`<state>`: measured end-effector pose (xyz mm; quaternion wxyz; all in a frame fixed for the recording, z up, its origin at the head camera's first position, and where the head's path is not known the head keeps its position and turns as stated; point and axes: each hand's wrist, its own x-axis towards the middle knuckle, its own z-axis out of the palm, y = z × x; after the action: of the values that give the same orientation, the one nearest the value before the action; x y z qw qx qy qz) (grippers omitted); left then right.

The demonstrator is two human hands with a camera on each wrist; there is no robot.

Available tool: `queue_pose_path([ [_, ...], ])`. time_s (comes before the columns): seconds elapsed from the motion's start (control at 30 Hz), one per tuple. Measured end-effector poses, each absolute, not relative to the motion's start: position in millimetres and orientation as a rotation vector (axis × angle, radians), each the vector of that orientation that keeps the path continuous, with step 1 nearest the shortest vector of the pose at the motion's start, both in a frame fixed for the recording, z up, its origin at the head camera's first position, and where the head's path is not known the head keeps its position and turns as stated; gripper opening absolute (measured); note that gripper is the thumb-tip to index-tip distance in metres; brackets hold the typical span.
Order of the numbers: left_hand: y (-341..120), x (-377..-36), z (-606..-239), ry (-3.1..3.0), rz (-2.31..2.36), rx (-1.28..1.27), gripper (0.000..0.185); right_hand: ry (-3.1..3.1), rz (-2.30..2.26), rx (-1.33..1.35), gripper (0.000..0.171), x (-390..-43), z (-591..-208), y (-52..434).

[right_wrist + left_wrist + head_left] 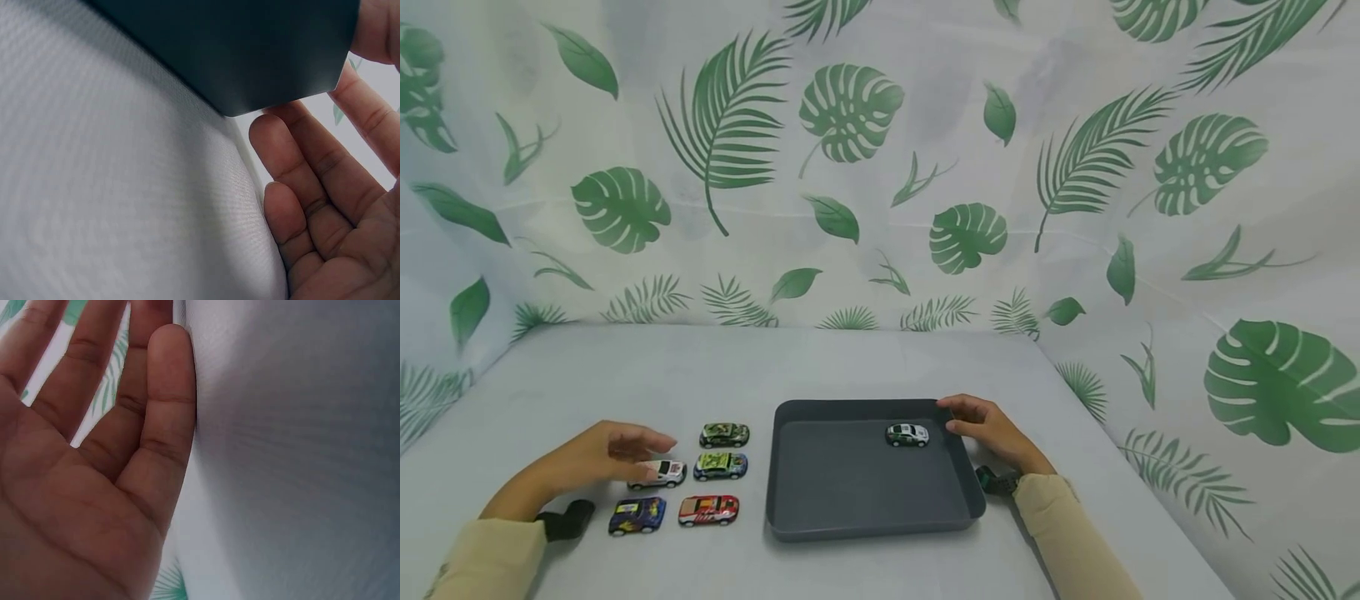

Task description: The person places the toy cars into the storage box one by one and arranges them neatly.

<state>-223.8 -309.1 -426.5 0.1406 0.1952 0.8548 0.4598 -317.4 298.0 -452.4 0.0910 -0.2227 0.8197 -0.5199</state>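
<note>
step in hand: it looks like toy cars are going one by one from the tabletop (625,367) into the dark tray (820,525); one white and green car (907,434) already sits inside, near the tray's far right corner

right hand (992,431): at the tray's far right edge, fingertips at the rim just beside the white and green car; the grip looks loose and relaxed, clasping nothing; the wrist view shows the fingers (294,156) gently bent below the tray's corner (250,56)

left hand (602,454): fingers stretched out flat, empty, lying over the white car (658,473); whether they touch it I cannot tell; the wrist view shows only an open palm (81,487) and grey cloth

next move, as a judgement: closing thumb and fingers round the white car's sides and lifting it clear of its neighbours

cars near the grip: green camouflage car (724,434) and yellow-green car (720,465) just right of the left fingertips; dark blue car (637,514) and red car (708,509) nearer the person; all five stand left of the tray

backdrop: white cloth with green leaves (850,112)
</note>
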Motion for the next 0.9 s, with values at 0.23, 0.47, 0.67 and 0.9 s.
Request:
queue_pose_path([
  [0.23,-315.4,-223.4,-430.7,2.445,1.297,0.53,0.049,2.452,-1.524,-0.669,0.042,-319.1,-451.8,294.6],
  [0.47,-315.1,-223.9,-432.2,2.437,1.293,0.564,0.044,2.448,-1.523,-0.659,0.042,-319.0,-452.9,294.7],
  [0.67,-312.6,-224.5,-431.8,2.449,1.279,0.571,0.042,2.431,-1.543,-0.651,0.043,-317.2,-452.7,296.2],
  [0.9,-309.1,-225.8,-427.4,2.521,1.22,0.537,0.041,2.428,-1.549,-0.648,0.043,-316.6,-451.8,297.4],
])
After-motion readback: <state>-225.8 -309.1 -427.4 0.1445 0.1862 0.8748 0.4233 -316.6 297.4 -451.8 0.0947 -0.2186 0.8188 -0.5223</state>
